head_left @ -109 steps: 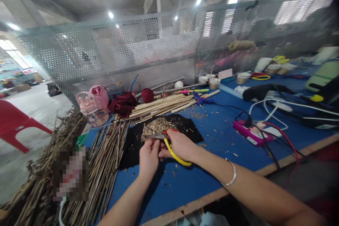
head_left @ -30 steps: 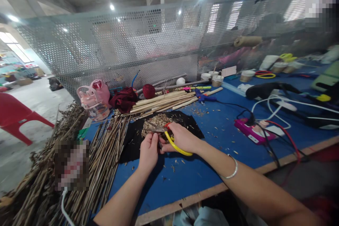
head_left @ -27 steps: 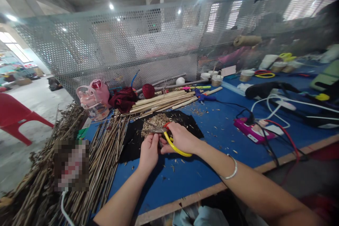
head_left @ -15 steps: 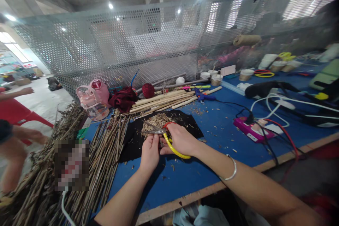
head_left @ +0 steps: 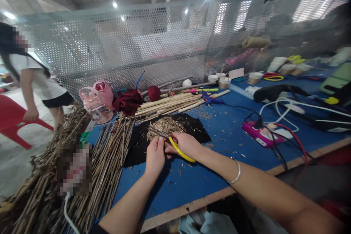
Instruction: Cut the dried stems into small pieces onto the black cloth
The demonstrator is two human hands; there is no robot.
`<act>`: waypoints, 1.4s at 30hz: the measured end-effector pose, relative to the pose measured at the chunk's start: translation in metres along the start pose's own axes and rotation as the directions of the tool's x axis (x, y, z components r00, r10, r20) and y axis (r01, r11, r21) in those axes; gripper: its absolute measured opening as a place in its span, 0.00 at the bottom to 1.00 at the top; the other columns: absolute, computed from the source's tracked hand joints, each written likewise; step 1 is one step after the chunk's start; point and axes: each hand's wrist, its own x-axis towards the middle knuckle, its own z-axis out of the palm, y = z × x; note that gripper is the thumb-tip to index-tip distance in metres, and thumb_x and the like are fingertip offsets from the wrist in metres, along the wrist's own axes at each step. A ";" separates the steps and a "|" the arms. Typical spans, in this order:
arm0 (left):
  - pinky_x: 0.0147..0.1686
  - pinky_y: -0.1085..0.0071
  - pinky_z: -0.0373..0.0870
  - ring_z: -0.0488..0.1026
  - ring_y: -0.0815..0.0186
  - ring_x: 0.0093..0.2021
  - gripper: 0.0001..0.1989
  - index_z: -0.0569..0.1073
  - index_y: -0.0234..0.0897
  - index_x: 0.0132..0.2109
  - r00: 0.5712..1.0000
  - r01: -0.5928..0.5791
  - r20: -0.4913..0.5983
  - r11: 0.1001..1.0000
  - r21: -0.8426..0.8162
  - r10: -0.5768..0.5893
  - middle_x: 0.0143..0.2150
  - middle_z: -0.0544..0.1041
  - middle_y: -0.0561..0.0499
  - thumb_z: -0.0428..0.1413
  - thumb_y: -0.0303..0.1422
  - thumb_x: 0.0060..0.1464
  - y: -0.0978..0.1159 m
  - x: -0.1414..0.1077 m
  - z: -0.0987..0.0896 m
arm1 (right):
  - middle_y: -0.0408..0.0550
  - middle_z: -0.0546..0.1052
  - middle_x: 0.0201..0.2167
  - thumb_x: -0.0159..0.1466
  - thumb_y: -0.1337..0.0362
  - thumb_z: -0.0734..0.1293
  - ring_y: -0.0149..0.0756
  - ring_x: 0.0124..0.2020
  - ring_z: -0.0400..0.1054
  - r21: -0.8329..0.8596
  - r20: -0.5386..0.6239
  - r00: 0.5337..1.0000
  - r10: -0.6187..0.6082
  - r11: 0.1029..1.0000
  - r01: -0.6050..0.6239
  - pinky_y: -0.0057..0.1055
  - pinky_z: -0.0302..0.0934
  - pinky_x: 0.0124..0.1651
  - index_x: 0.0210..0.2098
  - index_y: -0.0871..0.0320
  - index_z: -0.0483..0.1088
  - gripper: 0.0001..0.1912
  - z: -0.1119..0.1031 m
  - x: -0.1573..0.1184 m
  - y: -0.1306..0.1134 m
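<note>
One perforated metal partition (head_left: 123, 55) spans the rear of one blue table (head_left: 192, 186). At far left, 1 other person (head_left: 24, 64) stands beyond the table, one hand near 1 red chair (head_left: 12, 117); whether they touch cannot be told. One large pile of dry stalks (head_left: 106, 168), too many to count, lies along the table's left side. On the tabletop, 1 black cloth (head_left: 137, 150) carries 1 loose heap of chips (head_left: 167, 124). Behind it: several pale sticks (head_left: 167, 104), overlapping, exact count not possible. Own hands, 2, both at the cloth's near edge. Right hand (head_left: 183, 144): fingers wrapped around the handles of 1 pair of scissors (head_left: 178, 149), blades pointing left over the near side of the heap. Left hand (head_left: 155, 148): fingertips just beneath the blades, thumb near the fingers; whether they are clamped on anything cannot be told. Rear left, 1 pink bag (head_left: 102, 93) stands beside 1 dark red cloth (head_left: 128, 103). To the right, 1 magenta power strip (head_left: 256, 135); nearer the sticks, 1 blue glue gun (head_left: 210, 98). Smaller items: 3 cups (head_left: 225, 83) grouped by the partition, 1 red yarn ball (head_left: 154, 93), 1 white ball (head_left: 187, 83).
</note>
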 end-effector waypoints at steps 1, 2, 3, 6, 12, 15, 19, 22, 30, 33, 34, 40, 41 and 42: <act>0.16 0.76 0.65 0.64 0.73 0.17 0.15 0.65 0.36 0.32 1.000 0.001 -0.005 1.000 0.010 -0.001 0.20 0.66 0.57 0.49 0.45 0.51 0.000 0.001 -0.001 | 0.48 0.74 0.26 0.50 0.36 0.60 0.37 0.28 0.69 0.009 0.008 1.000 0.012 1.000 -0.012 0.26 0.49 0.25 0.31 0.57 0.65 0.29 0.000 0.001 0.001; 0.16 0.77 0.65 0.64 0.73 0.18 0.16 0.65 0.36 0.32 1.000 0.003 -0.009 1.000 0.015 -0.002 0.20 0.66 0.57 0.50 0.45 0.51 0.001 0.002 -0.001 | 0.48 0.74 0.26 0.50 0.36 0.60 0.37 0.28 0.69 0.011 0.015 1.000 0.024 1.000 -0.024 0.26 0.49 0.25 0.30 0.57 0.65 0.29 -0.001 0.001 0.001; 0.16 0.77 0.65 0.65 0.72 0.18 0.16 0.66 0.36 0.31 1.000 0.002 -0.013 1.000 0.015 -0.002 0.20 0.67 0.57 0.50 0.46 0.50 0.002 0.002 -0.002 | 0.48 0.74 0.26 0.50 0.36 0.60 0.37 0.28 0.69 0.004 0.017 0.999 0.033 0.999 -0.033 0.26 0.49 0.25 0.30 0.57 0.65 0.29 -0.002 0.002 0.002; 0.15 0.78 0.63 0.64 0.74 0.16 0.16 0.65 0.35 0.30 0.999 0.006 -0.034 1.000 -0.010 -0.006 0.20 0.68 0.57 0.53 0.46 0.47 0.005 0.004 -0.003 | 0.49 0.74 0.28 0.48 0.35 0.61 0.39 0.30 0.70 -0.052 -0.021 1.000 0.016 0.998 -0.017 0.27 0.50 0.27 0.33 0.57 0.65 0.31 -0.006 0.001 0.003; 0.19 0.76 0.66 0.68 0.71 0.19 0.16 0.67 0.34 0.33 0.998 0.018 -0.055 0.997 -0.070 -0.022 0.21 0.71 0.55 0.58 0.43 0.43 0.005 0.005 -0.004 | 0.50 0.72 0.32 0.42 0.34 0.64 0.41 0.33 0.69 -0.027 -0.061 0.994 -0.093 0.995 0.092 0.29 0.54 0.30 0.37 0.58 0.61 0.36 -0.009 -0.004 0.003; 0.21 0.76 0.66 0.70 0.70 0.21 0.17 0.68 0.32 0.34 0.999 -0.003 -0.052 0.998 -0.055 0.000 0.22 0.72 0.53 0.58 0.42 0.43 0.003 0.004 -0.004 | 0.51 0.71 0.33 0.41 0.35 0.65 0.43 0.35 0.68 -0.060 -0.114 0.987 -0.116 0.992 0.110 0.31 0.55 0.32 0.35 0.58 0.60 0.36 -0.009 -0.004 0.002; 0.15 0.78 0.61 0.65 0.73 0.16 0.17 0.67 0.33 0.34 1.000 0.005 -0.031 0.999 -0.050 -0.007 0.21 0.71 0.54 0.56 0.43 0.45 0.003 0.002 -0.002 | 0.51 0.71 0.33 0.41 0.35 0.65 0.43 0.36 0.67 -0.084 -0.167 0.977 -0.132 0.989 0.119 0.33 0.55 0.35 0.34 0.58 0.60 0.35 -0.007 -0.003 0.000; 0.13 0.78 0.59 0.62 0.75 0.13 0.17 0.66 0.34 0.33 1.000 0.013 -0.011 0.999 -0.036 -0.013 0.19 0.70 0.55 0.55 0.44 0.46 0.005 0.001 -0.001 | 0.51 0.71 0.32 0.43 0.35 0.65 0.42 0.35 0.67 -0.071 -0.168 0.977 -0.128 0.991 0.118 0.32 0.55 0.33 0.34 0.58 0.60 0.34 -0.004 -0.003 -0.001; 0.12 0.78 0.59 0.61 0.74 0.13 0.16 0.65 0.35 0.31 1.000 0.000 -0.005 1.000 -0.031 0.000 0.19 0.70 0.56 0.55 0.44 0.47 0.003 0.003 -0.003 | 0.49 0.74 0.29 0.47 0.35 0.62 0.43 0.32 0.71 -0.076 -0.049 0.999 -0.020 0.997 0.016 0.29 0.54 0.29 0.36 0.57 0.61 0.32 0.003 -0.003 -0.001; 0.13 0.78 0.60 0.61 0.75 0.13 0.16 0.63 0.35 0.29 1.000 0.010 -0.026 1.000 -0.012 -0.010 0.19 0.70 0.56 0.55 0.45 0.47 0.000 0.005 -0.005 | 0.50 0.75 0.29 0.47 0.34 0.61 0.44 0.32 0.71 -0.088 -0.028 1.000 0.001 0.996 -0.004 0.29 0.54 0.29 0.35 0.57 0.63 0.32 0.002 -0.002 -0.002; 0.13 0.78 0.60 0.61 0.75 0.13 0.16 0.63 0.35 0.28 0.999 0.014 -0.033 1.000 -0.010 -0.014 0.19 0.70 0.56 0.55 0.45 0.46 0.000 0.005 -0.005 | 0.50 0.75 0.28 0.47 0.34 0.61 0.44 0.32 0.71 -0.087 -0.023 1.000 0.005 0.996 -0.006 0.29 0.54 0.29 0.35 0.57 0.63 0.32 0.001 -0.002 -0.002; 0.14 0.78 0.64 0.63 0.75 0.15 0.19 0.62 0.36 0.28 0.997 0.046 -0.056 0.999 -0.009 -0.046 0.19 0.68 0.56 0.56 0.47 0.44 -0.001 0.007 -0.005 | 0.49 0.75 0.28 0.48 0.35 0.60 0.40 0.30 0.70 -0.049 0.017 0.999 0.041 0.998 -0.040 0.27 0.52 0.25 0.33 0.56 0.66 0.30 -0.001 -0.001 -0.001; 0.14 0.78 0.64 0.63 0.75 0.16 0.19 0.63 0.35 0.29 0.998 0.038 -0.056 0.999 -0.007 -0.038 0.19 0.67 0.57 0.56 0.48 0.44 0.000 0.007 -0.005 | 0.48 0.75 0.28 0.49 0.35 0.60 0.40 0.30 0.70 -0.039 0.020 0.999 0.049 0.998 -0.049 0.27 0.52 0.25 0.32 0.56 0.66 0.30 -0.001 0.000 0.000; 0.15 0.78 0.64 0.63 0.75 0.16 0.19 0.64 0.35 0.29 0.998 0.030 -0.054 1.000 -0.007 -0.030 0.20 0.67 0.56 0.55 0.48 0.44 0.001 0.007 -0.004 | 0.48 0.75 0.28 0.49 0.35 0.60 0.39 0.30 0.70 -0.033 0.022 0.998 0.059 0.998 -0.058 0.27 0.52 0.25 0.32 0.56 0.66 0.30 -0.001 0.000 0.002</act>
